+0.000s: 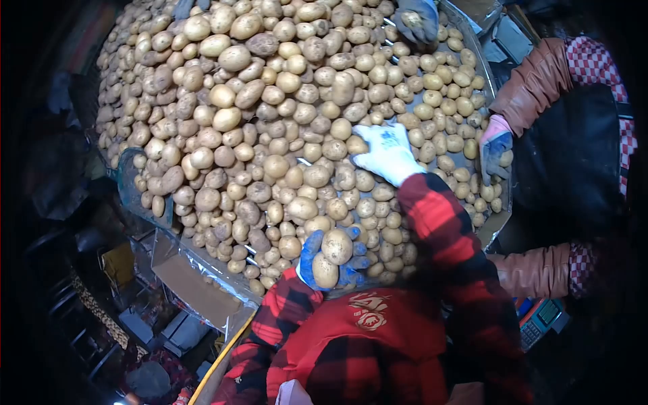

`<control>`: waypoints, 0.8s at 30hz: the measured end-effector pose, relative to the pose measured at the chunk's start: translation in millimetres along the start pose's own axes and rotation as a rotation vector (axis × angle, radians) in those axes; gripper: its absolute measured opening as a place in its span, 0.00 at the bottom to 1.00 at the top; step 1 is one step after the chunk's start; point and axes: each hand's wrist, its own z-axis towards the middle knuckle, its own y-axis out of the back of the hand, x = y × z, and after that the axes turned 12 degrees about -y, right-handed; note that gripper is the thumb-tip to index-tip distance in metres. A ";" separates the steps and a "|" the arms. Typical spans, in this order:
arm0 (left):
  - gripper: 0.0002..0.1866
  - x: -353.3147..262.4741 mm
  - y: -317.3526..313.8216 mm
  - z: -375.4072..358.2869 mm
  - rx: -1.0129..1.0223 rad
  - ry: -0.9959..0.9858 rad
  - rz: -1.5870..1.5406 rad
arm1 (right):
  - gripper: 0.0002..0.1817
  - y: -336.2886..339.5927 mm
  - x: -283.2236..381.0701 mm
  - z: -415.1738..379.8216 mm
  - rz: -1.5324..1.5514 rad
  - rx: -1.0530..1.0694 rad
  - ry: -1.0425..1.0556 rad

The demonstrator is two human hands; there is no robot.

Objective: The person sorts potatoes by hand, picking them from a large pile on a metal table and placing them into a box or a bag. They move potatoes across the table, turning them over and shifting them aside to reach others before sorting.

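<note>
Potatoes (290, 121) of mixed sizes cover a large table in a deep heap. Near the front edge, my left hand (334, 260), in a blue glove, is cupped palm up around two larger potatoes (337, 246), one above the other. My right hand (388, 152), in a white glove, reaches over the middle of the heap. Its fingertips touch a potato (357, 144) at their left; whether they grip it is unclear. Smaller potatoes (388, 236) lie to the right of my left hand.
A co-worker's gloved hand (496, 152) rests at the right rim, and another gloved hand (417, 21) is at the top. A cardboard-lined tray (196, 287) adjoins the lower left edge. A device with keys (540, 320) is at the lower right.
</note>
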 end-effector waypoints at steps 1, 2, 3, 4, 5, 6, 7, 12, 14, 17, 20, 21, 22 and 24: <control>0.43 0.0 -2.8 -3.5 0.005 -0.008 0.009 | 0.32 3.1 -5.8 -9.2 0.133 0.065 -0.063; 0.43 3.0 -11.2 -5.5 -0.004 -0.026 0.000 | 0.30 15.5 0.0 -21.0 0.268 -0.023 -0.088; 0.44 6.7 -14.9 -11.8 -0.018 -0.047 -0.016 | 0.28 21.9 4.4 -37.6 0.402 -0.100 -0.119; 0.47 0.0 -1.6 -22.9 -0.137 -0.085 -0.034 | 0.29 23.9 2.3 -53.6 0.476 -0.055 -0.103; 0.47 1.7 -0.8 -25.7 -0.133 -0.103 -0.041 | 0.30 25.5 2.3 -69.2 0.549 -0.009 -0.088; 0.47 3.8 -1.4 -26.7 -0.149 -0.201 0.088 | 0.31 29.3 8.5 -88.6 0.493 0.130 0.056; 0.47 5.7 -10.8 -22.9 -0.166 -0.291 0.221 | 0.33 32.1 13.6 -105.0 0.434 0.260 0.196; 0.42 5.1 -11.8 -61.3 -0.239 -0.362 0.065 | 0.29 16.7 68.3 -97.1 0.487 0.122 0.317; 0.37 -38.0 12.7 -108.9 -0.176 -0.264 0.848 | 0.28 -31.6 86.5 -93.1 0.316 0.016 0.462; 0.30 -37.4 16.7 -105.3 -0.308 -0.366 0.863 | 0.24 -66.5 73.9 -120.3 0.295 -0.030 0.546; 0.27 -34.4 13.2 -93.4 -0.386 -0.409 0.759 | 0.27 -47.6 47.4 -147.2 0.303 0.123 0.441; 0.26 -34.7 11.3 -91.8 -0.399 -0.414 0.747 | 0.27 -46.7 36.3 -150.3 0.400 0.131 0.395; 0.25 -36.0 10.7 -89.2 -0.413 -0.423 0.745 | 0.26 -38.7 26.9 -148.8 0.409 0.125 0.350; 0.23 -37.0 9.5 -83.0 -0.442 -0.433 0.723 | 0.22 -11.0 6.5 -131.6 0.531 0.050 0.228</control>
